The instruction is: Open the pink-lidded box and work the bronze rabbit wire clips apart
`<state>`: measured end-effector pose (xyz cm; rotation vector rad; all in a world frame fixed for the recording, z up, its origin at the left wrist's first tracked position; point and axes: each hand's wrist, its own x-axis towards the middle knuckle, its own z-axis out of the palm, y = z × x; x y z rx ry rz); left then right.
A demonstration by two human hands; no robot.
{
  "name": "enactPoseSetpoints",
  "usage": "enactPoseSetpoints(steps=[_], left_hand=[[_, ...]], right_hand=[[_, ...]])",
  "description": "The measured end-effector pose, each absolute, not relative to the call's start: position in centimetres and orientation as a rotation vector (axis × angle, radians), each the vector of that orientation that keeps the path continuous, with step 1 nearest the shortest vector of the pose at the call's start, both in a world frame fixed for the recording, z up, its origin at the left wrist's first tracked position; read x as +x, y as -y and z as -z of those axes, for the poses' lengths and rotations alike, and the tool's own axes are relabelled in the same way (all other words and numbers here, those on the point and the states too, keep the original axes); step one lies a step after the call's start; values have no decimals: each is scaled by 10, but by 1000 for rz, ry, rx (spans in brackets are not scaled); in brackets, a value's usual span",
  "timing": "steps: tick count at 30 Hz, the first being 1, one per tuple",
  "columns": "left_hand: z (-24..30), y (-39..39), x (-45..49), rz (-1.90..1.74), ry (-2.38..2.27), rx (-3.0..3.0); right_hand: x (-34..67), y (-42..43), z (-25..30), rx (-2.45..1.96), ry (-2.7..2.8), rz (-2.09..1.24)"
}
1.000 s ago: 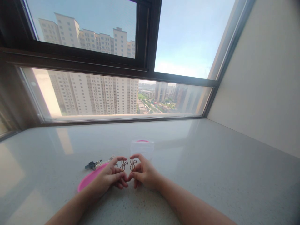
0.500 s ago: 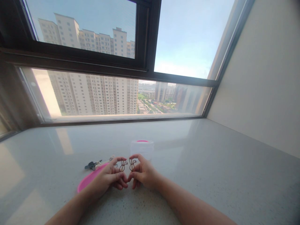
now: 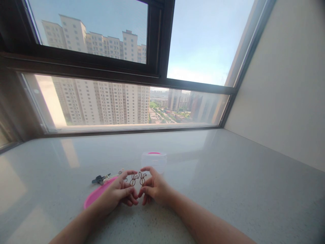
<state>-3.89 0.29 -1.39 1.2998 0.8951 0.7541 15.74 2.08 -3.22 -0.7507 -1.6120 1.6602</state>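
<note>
My left hand (image 3: 125, 190) pinches a small brown rabbit-head outline (image 3: 132, 180), a ring with two looped ears, between thumb and fingers. A matching rabbit-head outline (image 3: 142, 178) is pinched in my right hand (image 3: 153, 187). The two pieces stand upright side by side, close together, a narrow gap between them. What they are for cannot be made out; they look like bunny-shaped clips. Both hands are low over the pale counter, their lower fingertips nearly touching. Partly behind my left hand and forearm lies a pink oval lid or tray (image 3: 98, 195).
Beyond my right hand stands a clear plastic container (image 3: 154, 159) with a pink patch on top. Dark and pale small items (image 3: 101, 179) lie left of my left hand, beside the pink piece. The speckled counter (image 3: 228, 189) runs to a window frame (image 3: 132, 131) and a side wall (image 3: 284, 101).
The rabbit outline in my right hand has shifted very slightly left, toward the other one, narrowing the gap. Everything else looks the same.
</note>
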Motion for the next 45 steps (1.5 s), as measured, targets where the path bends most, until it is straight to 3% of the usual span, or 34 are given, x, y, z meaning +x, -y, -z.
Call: enactPoseSetpoints(steps=[45], left_hand=[[18, -4, -37, -749, -855, 1326]], right_hand=[[157, -18, 27, -747, 1624, -1650]])
